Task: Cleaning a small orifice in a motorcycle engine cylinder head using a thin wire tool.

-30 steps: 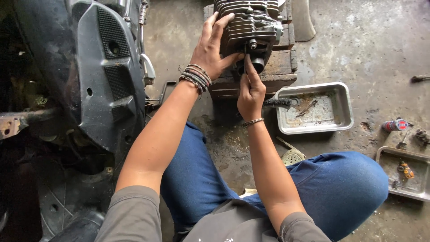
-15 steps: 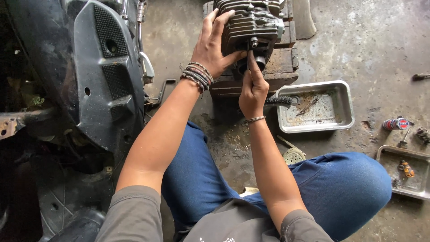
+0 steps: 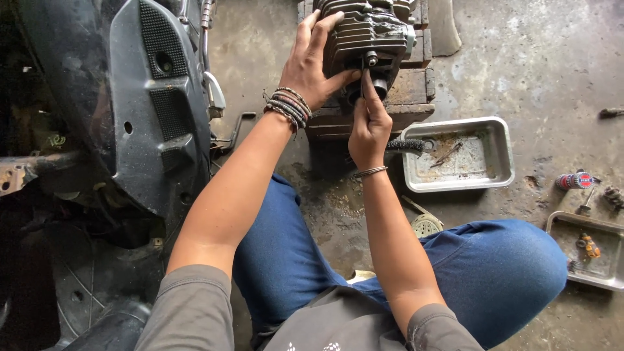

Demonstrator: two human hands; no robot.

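The left hand [image 3: 311, 65] clasps the dark finned metal engine cylinder [image 3: 367, 32] on the far wooden block [image 3: 403, 104], while the right hand [image 3: 368, 127] pinches a thin tool [image 3: 363, 75] against its near port, the work apparently midway, with parts lying loose in the steel tray [image 3: 500, 166] to the right.

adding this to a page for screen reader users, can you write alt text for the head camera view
A person seated on a concrete floor steadies a finned engine cylinder on a wooden block with the left hand, while the right hand presses a thin tool against it. A metal tray lies to the right, a dark scooter body to the left.
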